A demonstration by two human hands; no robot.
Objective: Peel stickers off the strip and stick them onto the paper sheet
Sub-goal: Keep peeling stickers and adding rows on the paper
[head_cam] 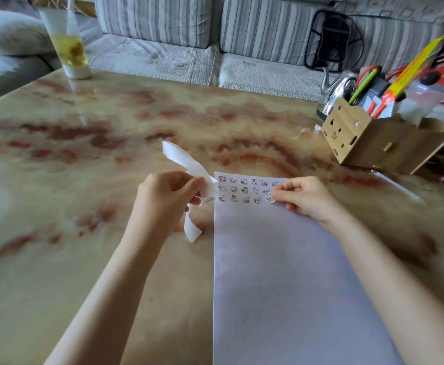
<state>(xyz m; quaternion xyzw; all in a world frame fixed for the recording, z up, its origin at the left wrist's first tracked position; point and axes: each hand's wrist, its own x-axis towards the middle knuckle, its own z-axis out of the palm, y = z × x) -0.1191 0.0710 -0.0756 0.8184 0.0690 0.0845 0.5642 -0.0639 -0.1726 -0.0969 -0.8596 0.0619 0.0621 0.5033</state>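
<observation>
A white paper sheet (pixel 289 272) lies on the marble table, running from the middle toward the near edge. Several small cartoon stickers (pixel 242 189) sit in three rows along its far end. My left hand (pixel 165 198) pinches a curling white sticker strip (pixel 189 167) just left of the sheet's far corner; one sticker shows on the strip near my fingers. My right hand (pixel 302 196) rests on the sheet, its fingertip pressing a sticker (pixel 269 198) at the right end of the third row.
The marble table (pixel 83 154) stretches wide to the left. A tall glass with yellow drink (pixel 69 48) stands at the far left. A cardboard organiser with pens (pixel 368 135) and a metal kettle (pixel 334 93) stand at the far right. A striped sofa lies beyond.
</observation>
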